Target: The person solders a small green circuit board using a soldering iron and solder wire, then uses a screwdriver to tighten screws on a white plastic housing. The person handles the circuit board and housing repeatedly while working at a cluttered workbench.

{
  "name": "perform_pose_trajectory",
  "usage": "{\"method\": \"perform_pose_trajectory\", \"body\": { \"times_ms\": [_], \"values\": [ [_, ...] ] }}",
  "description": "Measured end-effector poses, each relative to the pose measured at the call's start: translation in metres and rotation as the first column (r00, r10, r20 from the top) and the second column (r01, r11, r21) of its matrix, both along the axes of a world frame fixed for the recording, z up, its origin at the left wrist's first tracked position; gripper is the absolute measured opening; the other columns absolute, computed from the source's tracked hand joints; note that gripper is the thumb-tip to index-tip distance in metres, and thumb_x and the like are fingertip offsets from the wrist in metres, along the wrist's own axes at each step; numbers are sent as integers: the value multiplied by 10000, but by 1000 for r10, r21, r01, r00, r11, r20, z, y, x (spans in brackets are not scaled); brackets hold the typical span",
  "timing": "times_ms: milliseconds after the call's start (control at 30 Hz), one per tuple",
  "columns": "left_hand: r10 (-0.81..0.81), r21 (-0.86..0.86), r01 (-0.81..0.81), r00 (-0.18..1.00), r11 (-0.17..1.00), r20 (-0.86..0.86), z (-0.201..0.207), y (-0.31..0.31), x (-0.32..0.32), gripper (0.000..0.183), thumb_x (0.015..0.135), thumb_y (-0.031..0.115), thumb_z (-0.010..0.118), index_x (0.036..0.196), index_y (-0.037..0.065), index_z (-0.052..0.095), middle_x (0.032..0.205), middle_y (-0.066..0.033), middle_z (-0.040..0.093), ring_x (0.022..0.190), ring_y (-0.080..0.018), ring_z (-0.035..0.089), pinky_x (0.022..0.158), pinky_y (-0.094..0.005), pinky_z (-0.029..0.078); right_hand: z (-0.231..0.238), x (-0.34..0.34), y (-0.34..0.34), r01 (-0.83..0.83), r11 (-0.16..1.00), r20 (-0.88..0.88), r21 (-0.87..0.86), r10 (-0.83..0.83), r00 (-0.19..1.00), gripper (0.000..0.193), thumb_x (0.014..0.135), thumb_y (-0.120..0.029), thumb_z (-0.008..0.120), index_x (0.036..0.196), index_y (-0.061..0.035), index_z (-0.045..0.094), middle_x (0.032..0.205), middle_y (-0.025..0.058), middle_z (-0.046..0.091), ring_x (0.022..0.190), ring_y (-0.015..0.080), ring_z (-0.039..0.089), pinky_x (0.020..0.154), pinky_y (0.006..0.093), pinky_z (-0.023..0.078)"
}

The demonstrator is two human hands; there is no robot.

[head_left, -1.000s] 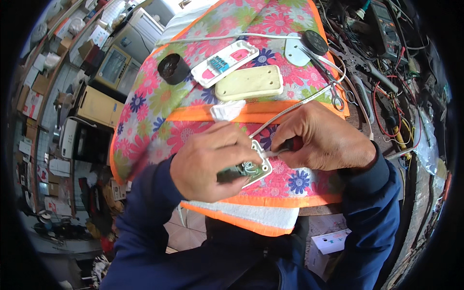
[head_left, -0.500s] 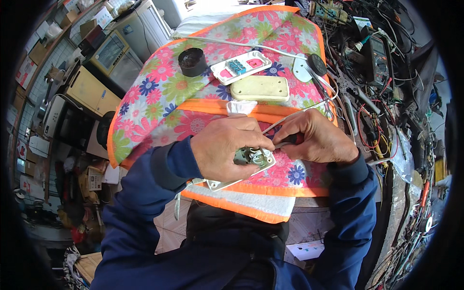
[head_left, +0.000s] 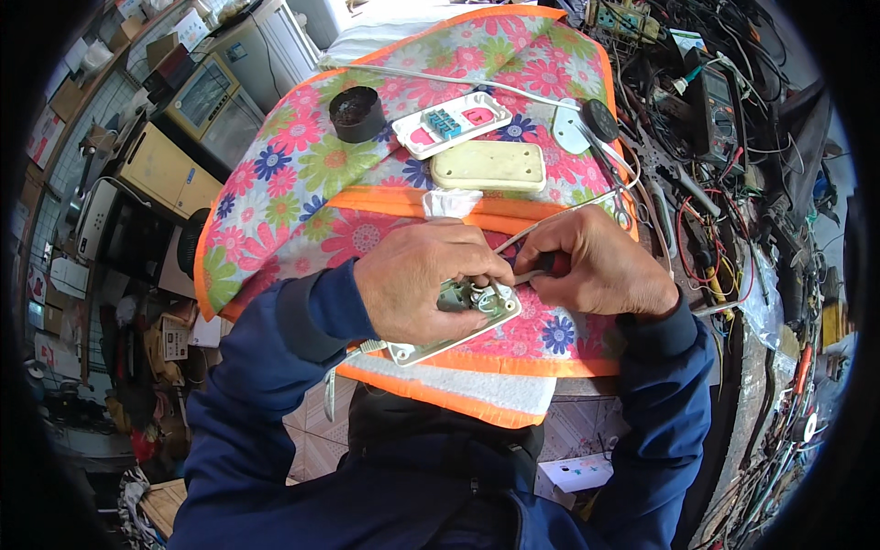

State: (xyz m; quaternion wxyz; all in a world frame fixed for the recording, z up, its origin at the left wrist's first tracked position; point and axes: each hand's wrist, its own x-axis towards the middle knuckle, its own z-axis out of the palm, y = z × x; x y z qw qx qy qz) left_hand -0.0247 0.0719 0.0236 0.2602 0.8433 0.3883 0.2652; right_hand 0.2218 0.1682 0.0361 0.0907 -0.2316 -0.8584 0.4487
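My left hand [head_left: 426, 275] is wrapped over an opened white plastic casing [head_left: 426, 351], steadying it on the flowered cloth. Thin white wires [head_left: 487, 295] and dark inner parts show inside the casing, partly covered by my fingers. At its right end my right hand [head_left: 600, 264] pinches a small tool with a red-and-black handle [head_left: 554, 264]; its tip is hidden by the fingers. A white cable [head_left: 550, 218] runs past both hands toward the upper right. Beyond my hands lie a cream plastic cover [head_left: 489, 167] and a white tray-like shell [head_left: 417, 137] holding blue blocks [head_left: 444, 125].
A crumpled white tissue [head_left: 451, 203] lies just past my left hand. A round black tub [head_left: 357, 115] stands farther back on the flowered cloth [head_left: 353, 240]. Scissors [head_left: 624, 217], a multimeter [head_left: 720, 115] and tangled wires crowd the right side.
The view has shifted slightly, so the things on the cloth sit a little farther left. My hands keep nearly the same grip at the casing's right end.
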Motion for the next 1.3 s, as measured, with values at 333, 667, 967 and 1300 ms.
{"method": "perform_pose_trajectory", "body": {
  "times_ms": [333, 667, 967, 1300],
  "values": [
    [12, 54, -11, 1000, 998, -15, -2, 0, 1, 444, 720, 110, 879, 1139, 59, 739, 1005, -101, 709, 927, -293, 711, 829, -403, 571, -2, -2, 0, -87, 994, -107, 60, 93, 990, 230, 813, 21, 773, 1041, 1, 793, 974, 154, 794, 876, 263, 770, 797, 368, 589],
    [26, 77, -23, 999, 997, -30, -2, -1, 2, 443, 721, 142, 875, 1137, 80, 736, 1026, -97, 711, 945, -304, 713, 843, -409, 577, -3, -3, 5, -101, 990, -80, -104, 92, 992, 222, 825, 55, 705, 1036, 41, 772, 971, 149, 792, 882, 185, 744, 815, 338, 579],
    [41, 101, -36, 998, 994, -47, -5, -3, 3, 460, 703, 145, 876, 1142, 115, 740, 1019, -79, 696, 943, -303, 701, 825, -407, 578, 3, -5, 1, -67, 994, -25, -85, 65, 998, 191, 828, 27, 710, 1011, 45, 763, 862, 145, 753, 782, 182, 709, 734, 348, 552],
    [53, 94, -48, 997, 994, -54, -5, -3, 4, 451, 688, 138, 878, 1110, 127, 719, 987, -73, 666, 929, -306, 682, 789, -412, 566, -5, -8, -4, 7, 999, -18, -52, -8, 1000, 127, 821, -5, 746, 940, 39, 760, 758, 131, 717, 683, 161, 668, 645, 332, 523]
  ]
}}
